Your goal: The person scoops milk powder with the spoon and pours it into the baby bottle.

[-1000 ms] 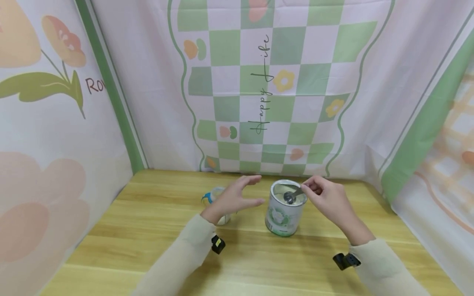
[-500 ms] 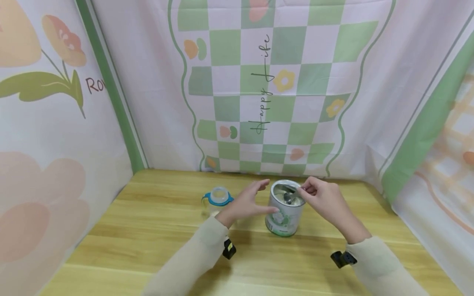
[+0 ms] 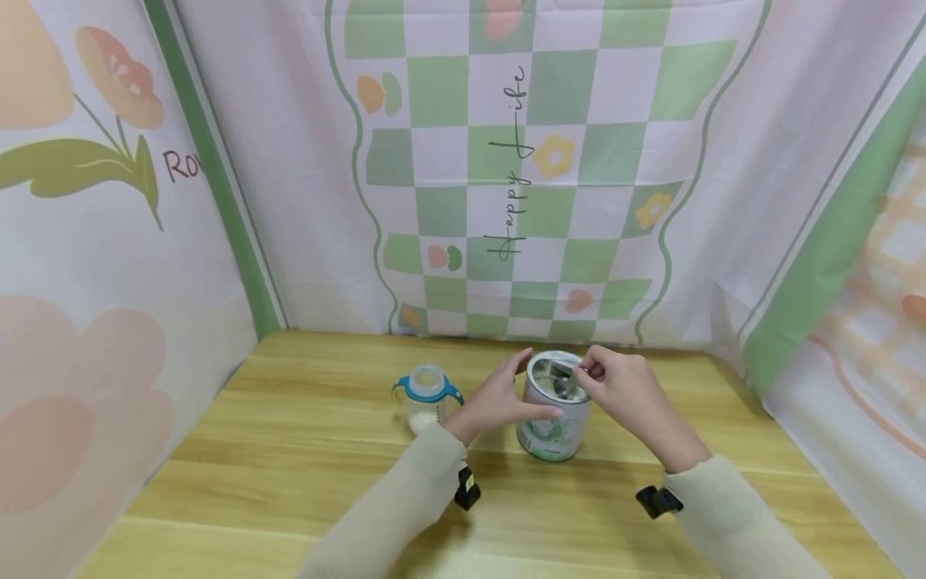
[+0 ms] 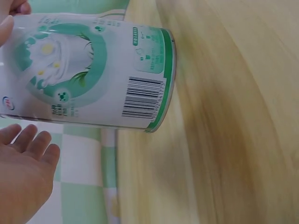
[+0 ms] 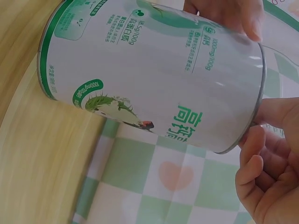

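A white and green milk powder can point(image 3: 553, 441) stands uncovered on the table, its label and barcode facing the left wrist view. My right hand point(image 3: 631, 394) is at the can's right rim and pinches the handle of a metal spoon point(image 3: 560, 387), whose bowl is down inside the can. On the can's other side is my left hand point(image 3: 497, 400), thumb stretched across the front and fingers straight beside the left wall. In the left wrist view the left fingers point(image 4: 35, 144) lie alongside the can with a gap showing. The right wrist view shows the right fingertips at the rim, the spoon hidden there.
A baby bottle point(image 3: 427, 389) with a blue two-handled collar and white powder inside stands left of the can, partly behind my left forearm. The wooden table point(image 3: 304, 450) ends at a checkered cloth point(image 3: 499, 301) hung close behind the can. Cloth walls rise on both sides.
My left hand has moved right from in front of the bottle to the can's left side, uncovering the bottle. The right hand has shifted slightly left, with the spoon lower in the can.
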Action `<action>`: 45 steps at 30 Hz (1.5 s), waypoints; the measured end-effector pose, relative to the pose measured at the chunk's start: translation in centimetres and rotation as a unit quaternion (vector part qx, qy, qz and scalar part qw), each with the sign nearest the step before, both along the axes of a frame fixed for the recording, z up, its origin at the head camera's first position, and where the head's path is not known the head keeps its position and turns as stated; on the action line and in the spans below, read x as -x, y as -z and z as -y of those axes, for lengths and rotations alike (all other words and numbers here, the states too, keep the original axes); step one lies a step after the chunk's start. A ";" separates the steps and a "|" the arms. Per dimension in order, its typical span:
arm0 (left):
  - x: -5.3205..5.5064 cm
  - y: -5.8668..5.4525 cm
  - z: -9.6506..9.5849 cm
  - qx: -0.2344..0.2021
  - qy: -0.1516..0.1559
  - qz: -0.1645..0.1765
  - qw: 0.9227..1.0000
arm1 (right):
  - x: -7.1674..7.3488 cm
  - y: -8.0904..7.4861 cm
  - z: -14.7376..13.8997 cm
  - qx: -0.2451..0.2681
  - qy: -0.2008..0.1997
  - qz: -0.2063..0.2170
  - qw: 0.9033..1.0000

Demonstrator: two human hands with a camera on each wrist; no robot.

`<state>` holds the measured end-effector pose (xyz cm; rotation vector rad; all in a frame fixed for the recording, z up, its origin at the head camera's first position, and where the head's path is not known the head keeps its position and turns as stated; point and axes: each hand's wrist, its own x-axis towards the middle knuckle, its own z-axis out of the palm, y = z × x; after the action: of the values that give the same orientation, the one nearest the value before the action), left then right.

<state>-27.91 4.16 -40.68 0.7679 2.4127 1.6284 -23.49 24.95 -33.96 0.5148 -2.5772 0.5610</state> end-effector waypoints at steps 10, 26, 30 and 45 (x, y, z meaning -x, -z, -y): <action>0.3 0.1 -1.3 -0.051 0.028 0.038 0.998 | 0.1 0.2 0.4 -0.009 0.002 -0.004 1.000; -0.1 0.0 -1.5 -0.069 0.018 0.069 0.995 | 0.6 0.6 1.5 -0.007 -0.001 -0.016 1.000; 0.0 0.0 -1.4 -0.076 0.029 0.064 0.995 | 0.8 0.7 2.1 -0.008 0.000 -0.022 1.000; 0.2 0.1 -1.3 -0.074 0.037 0.065 0.994 | 1.1 1.1 3.3 0.008 -0.014 0.007 1.000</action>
<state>-28.07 5.44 -40.78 0.7393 2.1695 1.7832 -24.59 21.64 -35.06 0.5452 -2.5802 0.5967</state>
